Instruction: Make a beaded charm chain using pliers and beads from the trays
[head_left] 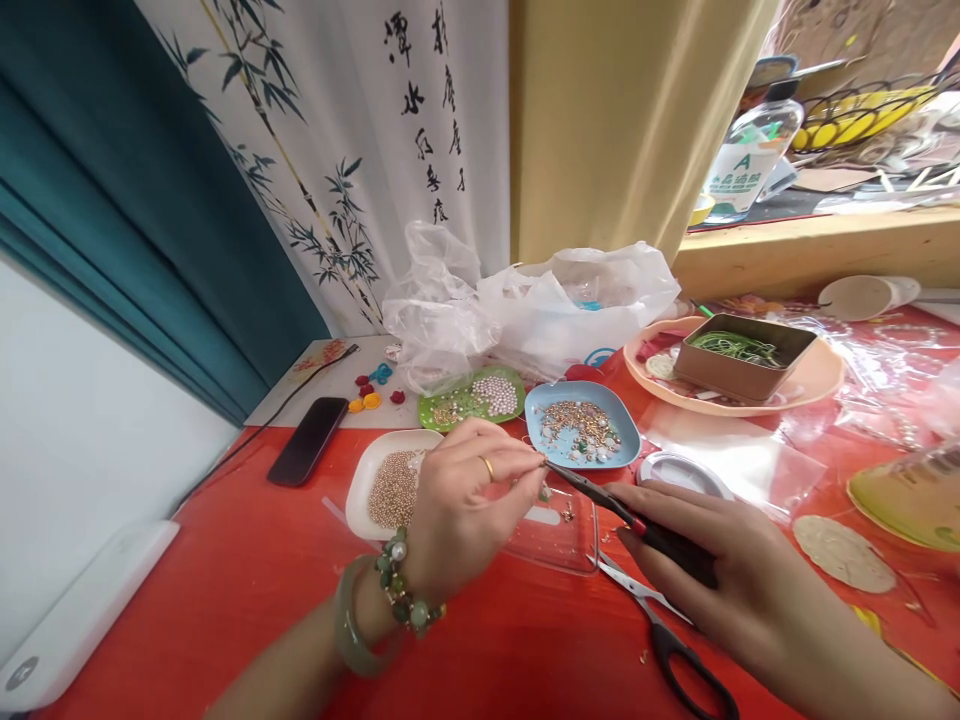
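My right grip [697,550] is wrapped round one pair of pliers [600,493]; at its tips, my left grip [465,510] pinches one tiny piece [542,463], unidentifiable. A slack pinch could drop it into the one clear tray [562,548] beneath. Nearer me: one pair of scissors [660,632]. Left and beyond: one cream dish [358,500], one green dish [461,398], one blue dish [634,440].

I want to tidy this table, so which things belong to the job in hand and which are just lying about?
Likely in use:
- needle-nose pliers, held in the right hand
- blue tray of mixed beads
- white tray of gold beads
- scissors, close by

Likely just lying about:
- black phone
- plastic bags
- white cup, on its side
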